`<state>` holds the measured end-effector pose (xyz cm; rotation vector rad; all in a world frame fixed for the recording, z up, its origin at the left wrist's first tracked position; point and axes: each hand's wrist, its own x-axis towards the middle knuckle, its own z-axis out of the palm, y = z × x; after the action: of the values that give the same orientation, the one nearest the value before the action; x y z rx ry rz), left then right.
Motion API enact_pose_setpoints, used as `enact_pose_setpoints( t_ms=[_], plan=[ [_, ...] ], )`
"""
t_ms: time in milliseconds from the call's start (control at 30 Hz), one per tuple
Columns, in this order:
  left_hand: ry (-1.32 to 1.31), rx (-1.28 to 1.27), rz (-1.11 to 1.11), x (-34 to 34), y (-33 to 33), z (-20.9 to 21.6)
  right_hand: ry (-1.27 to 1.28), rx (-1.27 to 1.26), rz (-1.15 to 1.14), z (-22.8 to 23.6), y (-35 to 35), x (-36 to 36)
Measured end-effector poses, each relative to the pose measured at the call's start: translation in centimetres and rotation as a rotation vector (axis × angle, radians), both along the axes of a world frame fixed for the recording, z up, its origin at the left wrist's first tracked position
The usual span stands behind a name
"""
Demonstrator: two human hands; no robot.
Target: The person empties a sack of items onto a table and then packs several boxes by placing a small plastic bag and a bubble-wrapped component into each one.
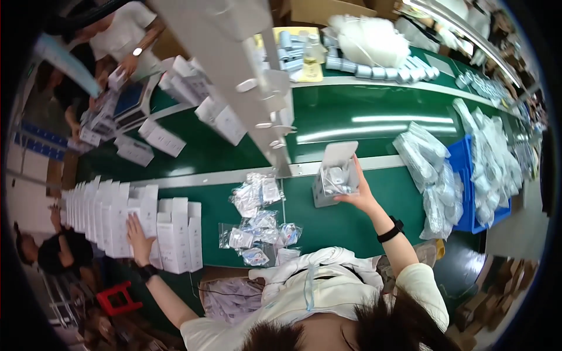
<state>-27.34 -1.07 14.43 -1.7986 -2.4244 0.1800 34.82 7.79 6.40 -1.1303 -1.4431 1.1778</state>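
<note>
My right hand (364, 196) grips an open white box (339, 153) by its right side, above the green table. The box's lid flap stands up, and white packed pieces (336, 174) show inside it. On the left, my left hand (139, 237) lies with spread fingers against a row of upright white boxes (104, 216). Shorter white boxes with raised flaps (178, 234) stand just right of that hand. Between my two hands is a loose pile of small clear bags (257, 228) with white and blue pieces in them.
A metal post (234, 58) rises behind the table's rail. To the right are clear-wrapped parts (430, 175) and a blue crate (465, 196). Grey cylinders (374, 71) and a bottle (312, 50) stand at the far side. Co-workers (126, 35) are at the left, near a red stool (119, 298).
</note>
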Motion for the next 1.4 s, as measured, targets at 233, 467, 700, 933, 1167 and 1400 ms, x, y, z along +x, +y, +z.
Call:
enact_pose_setpoints(
  t_ms=[233,467,700,933,1167,1400],
  plan=[
    [-0.472,0.211,-0.204,13.1,-2.4,6.7,0.127,0.225,-0.377,1.1,12.9,3.1],
    [-0.913,-0.262,-0.522,37.9,1.2,2.6,-0.195,0.292,-0.45,-1.7,17.3,4.4],
    [-0.601,-0.228,-0.469,47.0,4.2,-7.4,-1.457,-0.147,-0.8,-2.0,7.4,17.3],
    [-1.249,-0.299,-0.486,46.7,10.4,-14.5,-1.082,-0.352,-0.286,-4.9,4.6,24.3],
    [-1.952,-0.583,-0.192,46.9,10.5,-8.3,-1.241,-0.439,-0.291,-3.0,3.8,18.0],
    [-1.389,-0.25,-0.615,46.5,9.0,-4.2,0.066,0.133,-0.632,3.1,2.1,10.8]
  ],
)
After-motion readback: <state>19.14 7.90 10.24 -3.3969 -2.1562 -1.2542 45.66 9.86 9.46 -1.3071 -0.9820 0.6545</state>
